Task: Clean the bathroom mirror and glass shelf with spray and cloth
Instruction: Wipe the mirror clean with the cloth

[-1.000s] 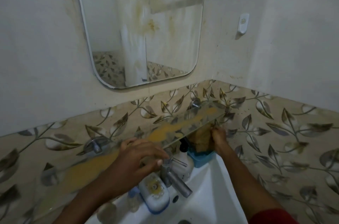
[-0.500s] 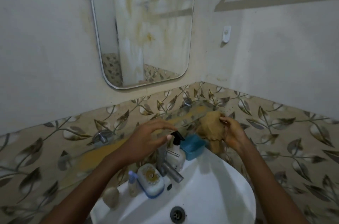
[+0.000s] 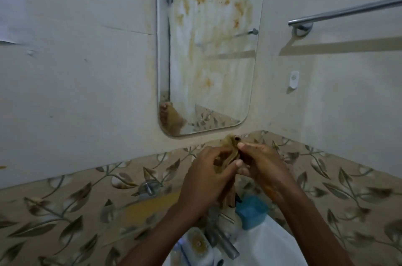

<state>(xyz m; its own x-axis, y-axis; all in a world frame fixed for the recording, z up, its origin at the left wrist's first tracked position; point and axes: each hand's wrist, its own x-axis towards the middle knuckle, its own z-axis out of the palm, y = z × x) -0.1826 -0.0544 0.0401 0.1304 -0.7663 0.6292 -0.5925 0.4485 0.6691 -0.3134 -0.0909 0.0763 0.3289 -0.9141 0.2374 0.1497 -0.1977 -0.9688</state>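
Observation:
Both hands hold a brown cloth [image 3: 228, 191] in front of me, just below the mirror. My left hand [image 3: 206, 178] grips its left side and my right hand [image 3: 261, 167] pinches its top; the cloth's lower end hangs down between them. The rounded mirror [image 3: 217, 58] on the wall is streaked with brownish-yellow stains. The glass shelf [image 3: 141, 209] runs under my hands along the tiled wall, smeared yellow, and is partly hidden by my arms. No spray bottle is identifiable.
A white sink [image 3: 267, 246] with a chrome tap [image 3: 221, 241] sits below. A blue soap dish [image 3: 252, 211] and a white-and-blue container [image 3: 198, 246] rest on its rim. A chrome towel bar [image 3: 348, 12] and a small white wall hook [image 3: 294, 79] are at the right.
My right hand lifted the cloth from beside the blue dish up to mirror height. My left hand left the tap area and took hold of the cloth too. The view tilted upward.

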